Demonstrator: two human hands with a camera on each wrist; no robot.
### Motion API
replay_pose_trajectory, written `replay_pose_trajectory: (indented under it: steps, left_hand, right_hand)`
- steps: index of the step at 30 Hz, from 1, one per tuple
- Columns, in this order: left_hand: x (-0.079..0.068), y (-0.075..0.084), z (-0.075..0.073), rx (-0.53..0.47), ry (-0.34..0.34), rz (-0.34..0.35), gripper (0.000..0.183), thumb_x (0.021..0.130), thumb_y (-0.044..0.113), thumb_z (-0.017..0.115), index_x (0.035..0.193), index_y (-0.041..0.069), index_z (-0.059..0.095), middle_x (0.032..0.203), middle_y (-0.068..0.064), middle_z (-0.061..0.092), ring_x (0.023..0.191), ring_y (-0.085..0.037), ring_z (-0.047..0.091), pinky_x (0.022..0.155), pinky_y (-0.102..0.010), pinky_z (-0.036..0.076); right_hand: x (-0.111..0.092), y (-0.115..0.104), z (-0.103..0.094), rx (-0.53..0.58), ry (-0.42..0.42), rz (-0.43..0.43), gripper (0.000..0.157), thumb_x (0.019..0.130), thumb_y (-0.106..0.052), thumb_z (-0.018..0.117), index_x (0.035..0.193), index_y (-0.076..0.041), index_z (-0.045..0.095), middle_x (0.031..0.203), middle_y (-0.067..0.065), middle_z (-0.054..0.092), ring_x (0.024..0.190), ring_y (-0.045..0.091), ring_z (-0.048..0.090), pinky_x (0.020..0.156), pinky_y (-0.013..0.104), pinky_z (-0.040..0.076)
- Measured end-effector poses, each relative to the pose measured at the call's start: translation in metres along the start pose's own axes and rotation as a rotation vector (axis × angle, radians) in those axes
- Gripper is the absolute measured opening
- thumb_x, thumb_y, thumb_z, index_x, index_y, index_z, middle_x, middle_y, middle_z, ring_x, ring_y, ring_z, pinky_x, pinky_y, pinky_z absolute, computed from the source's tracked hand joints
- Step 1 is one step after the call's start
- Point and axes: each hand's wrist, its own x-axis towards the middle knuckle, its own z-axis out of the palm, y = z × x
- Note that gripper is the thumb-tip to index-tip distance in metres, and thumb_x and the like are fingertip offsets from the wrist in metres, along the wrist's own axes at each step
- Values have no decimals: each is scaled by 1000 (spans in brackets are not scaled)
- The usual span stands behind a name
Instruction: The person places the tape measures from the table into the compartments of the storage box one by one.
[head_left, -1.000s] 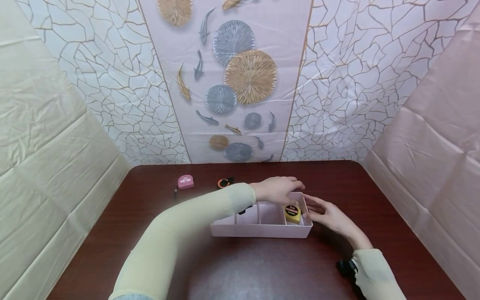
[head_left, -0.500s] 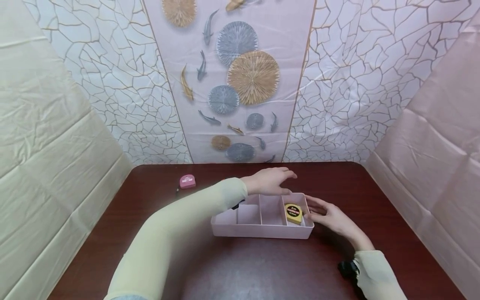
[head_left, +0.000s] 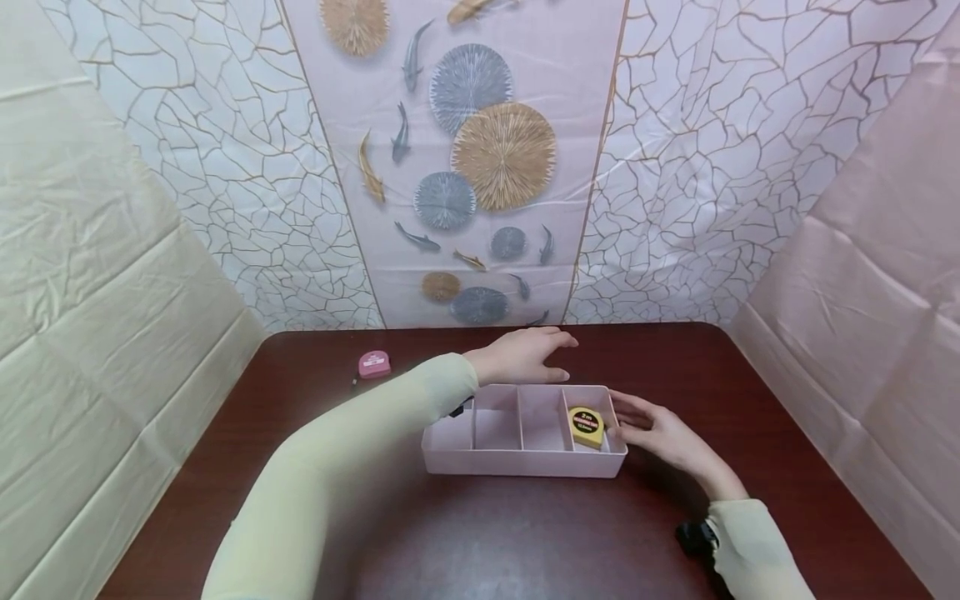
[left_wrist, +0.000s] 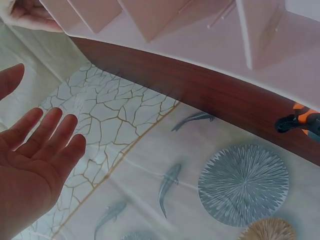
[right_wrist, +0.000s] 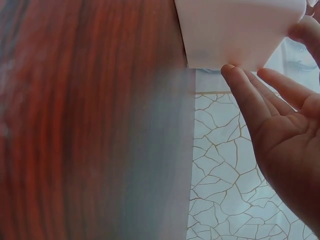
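Note:
A pale pink box (head_left: 525, 463) divided into compartments lies lengthwise across the table. In its rightmost compartment sits a yellow tape measure (head_left: 587, 423) marked 2m. My left hand (head_left: 517, 357) is over the table just beyond the box's back edge, fingers extended and holding nothing; its bare palm (left_wrist: 30, 172) shows in the left wrist view. At the box's right end, my right hand (head_left: 663, 429) rests its fingertips (right_wrist: 228, 70) and thumb on the outer wall. An orange and black tape measure (left_wrist: 302, 120) lies behind the box, hidden by my left sleeve in the head view.
A pink tape measure (head_left: 373, 364) lies at the back left of the dark red-brown table (head_left: 480, 533). Patterned cloth (head_left: 675, 183) hangs behind the table, and plain pale cloth (head_left: 112, 333) rises along both sides.
My left hand has drawn away from above the yellow tape measure, moving left and back beyond the box. The right hand has stayed at the box's end.

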Motion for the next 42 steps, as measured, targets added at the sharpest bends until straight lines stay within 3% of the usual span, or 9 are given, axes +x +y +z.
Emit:
replay_pose_trajectory:
  steps: [13, 18, 25, 32, 42]
  left_hand:
    - [-7, -12, 3, -36, 22, -23, 53, 98, 37, 65, 146, 16, 52, 142, -2, 56, 126, -16, 56, 103, -33, 45]
    - [-11, -15, 1, -48, 31, -35, 52, 98, 35, 65, 145, 15, 53, 142, -3, 56, 125, -17, 56, 103, -33, 45]
    - [-20, -29, 0, -61, 50, -52, 53, 98, 35, 66, 144, 13, 53, 141, -2, 56, 127, -17, 55, 105, -33, 43]
    - [-30, -42, -6, -74, 75, -79, 55, 97, 35, 67, 144, 11, 53, 144, -5, 54, 132, -20, 51, 108, -36, 42]
    - [-46, -47, -17, -98, 126, -102, 53, 96, 34, 68, 142, 11, 54, 141, -3, 57, 130, -19, 53, 107, -35, 41]
  right_hand:
    - [2, 0, 0, -1, 4, 20, 68, 95, -20, 71, 152, 0, 40, 145, 28, 50, 127, 45, 54, 89, 20, 48]
    - [1, 0, 1, 1, 3, 23, 68, 96, -20, 71, 152, -1, 40, 146, 28, 49, 127, 45, 53, 92, 26, 50]
    - [2, 1, 1, -3, 1, 12, 67, 96, -19, 71, 153, 0, 40, 146, 29, 48, 128, 46, 52, 89, 17, 47]
    - [3, 2, 0, -27, 12, 12, 67, 95, -19, 71, 152, -1, 41, 144, 27, 51, 127, 45, 54, 89, 17, 47]
    - [4, 3, 1, -28, 12, 17, 66, 96, -18, 70, 152, -2, 41, 143, 28, 51, 126, 45, 54, 88, 17, 47]
